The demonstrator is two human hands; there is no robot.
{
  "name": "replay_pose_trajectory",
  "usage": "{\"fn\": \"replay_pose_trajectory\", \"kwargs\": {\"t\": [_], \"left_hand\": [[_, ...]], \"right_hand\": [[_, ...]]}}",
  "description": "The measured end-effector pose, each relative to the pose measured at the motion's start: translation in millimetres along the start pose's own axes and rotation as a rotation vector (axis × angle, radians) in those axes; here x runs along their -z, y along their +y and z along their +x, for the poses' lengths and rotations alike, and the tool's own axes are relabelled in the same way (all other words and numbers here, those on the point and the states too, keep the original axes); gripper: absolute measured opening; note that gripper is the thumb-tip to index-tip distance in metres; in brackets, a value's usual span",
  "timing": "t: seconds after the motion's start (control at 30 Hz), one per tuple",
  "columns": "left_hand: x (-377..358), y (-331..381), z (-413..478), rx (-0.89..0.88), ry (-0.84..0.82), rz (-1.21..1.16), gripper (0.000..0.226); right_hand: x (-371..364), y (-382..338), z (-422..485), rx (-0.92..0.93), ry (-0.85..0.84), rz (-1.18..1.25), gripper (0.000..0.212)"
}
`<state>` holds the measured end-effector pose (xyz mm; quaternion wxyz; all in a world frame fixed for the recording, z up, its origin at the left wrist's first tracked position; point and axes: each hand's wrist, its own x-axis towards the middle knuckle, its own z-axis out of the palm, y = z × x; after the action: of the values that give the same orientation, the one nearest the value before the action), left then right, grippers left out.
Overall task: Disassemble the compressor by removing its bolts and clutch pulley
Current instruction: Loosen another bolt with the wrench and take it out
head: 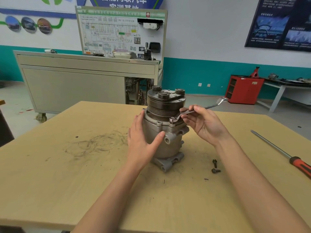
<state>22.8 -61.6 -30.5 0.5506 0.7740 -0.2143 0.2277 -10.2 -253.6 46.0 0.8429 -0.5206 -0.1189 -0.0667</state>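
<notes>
1. Nearest me, the wooden table (84, 182) carried two loose bolts (215, 166) at about 4 o'clock from the compressor's foot. They were already out and lay close together.
2. A screwdriver (286, 157) lay well apart at 3 o'clock, untouched, its red handle toward me.
3. My left hand (143, 142) lay flat against the 9 o'clock side of the compressor (166, 140), fingers straight and thumb across the front. It was bracing the body, not curled round it.
4. The compressor stood upright on its mounting foot at the table's middle. I judged it heavy, rigid cast metal, top-heavy under the pulley and likely greasy. The ribbed body and flange lugs looked the safest places to hold it.
5. My right hand (202, 125) pinched the shank of the wrench (212, 106) between fingertips and thumb. Its ring end sat over a flange bolt (172, 120) at the 3 o'clock edge, and the handle ran out toward 2 o'clock. So light a pinch, I thought, suited spinning a loosened bolt, not breaking one free.
6. Above, the clutch pulley (165, 105) was in place. Its smooth grooves looked a poor purchase for bare fingers.
7. Beyond stood a grey cart (75, 84) at 11 o'clock and a red cabinet (244, 89) at 2 o'clock.
</notes>
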Motion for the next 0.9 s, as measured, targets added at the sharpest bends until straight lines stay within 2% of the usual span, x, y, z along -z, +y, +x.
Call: {"fn": "replay_pose_trajectory", "kwargs": {"t": [0.13,0.2,0.27,0.4,0.5,0.57,0.6,0.67,0.73,0.9], "left_hand": [[-0.7,0.6,0.6,0.000,-0.002,0.003,0.080],[-0.6,0.1,1.0,0.007,-0.004,0.007,0.080],[-0.9,-0.6,1.2,0.010,-0.005,0.006,0.081],[-1.6,-0.2,0.6,0.014,-0.005,0.004,0.081],[-1.7,-0.5,0.6,0.001,0.008,-0.001,0.081],[-1.5,-0.3,0.4,-0.003,0.014,-0.003,0.081],[-1.8,-0.6,0.5,-0.005,0.014,-0.006,0.081],[-2.2,-2.0,1.2,0.001,0.008,-0.001,0.080],[-2.8,-1.8,2.1,0.030,0.001,0.009,0.088],[-3.0,-0.9,2.9,0.040,-0.005,-0.037,0.091]], "right_hand": [[6.0,-0.1,3.5,-0.017,-0.045,0.071,0.028],[3.5,-8.5,-2.8,0.037,-0.053,0.117,0.030],[-4.7,-21.8,-10.3,0.124,-0.002,0.028,0.029],[-39.4,-38.4,-24.3,0.480,0.166,-0.728,0.026],[-71.6,-32.2,-30.5,0.916,0.148,-1.401,0.031],[-86.3,-19.9,-29.7,1.079,0.114,-1.817,0.035],[-92.0,-13.7,-29.7,1.120,0.115,-1.940,0.031],[-99.0,-0.9,-31.2,1.164,0.130,-2.052,0.019],[-101.9,11.0,-34.1,1.177,0.125,-2.081,0.010],[-104.9,24.6,-36.8,1.131,0.125,-2.078,0.006]]}}
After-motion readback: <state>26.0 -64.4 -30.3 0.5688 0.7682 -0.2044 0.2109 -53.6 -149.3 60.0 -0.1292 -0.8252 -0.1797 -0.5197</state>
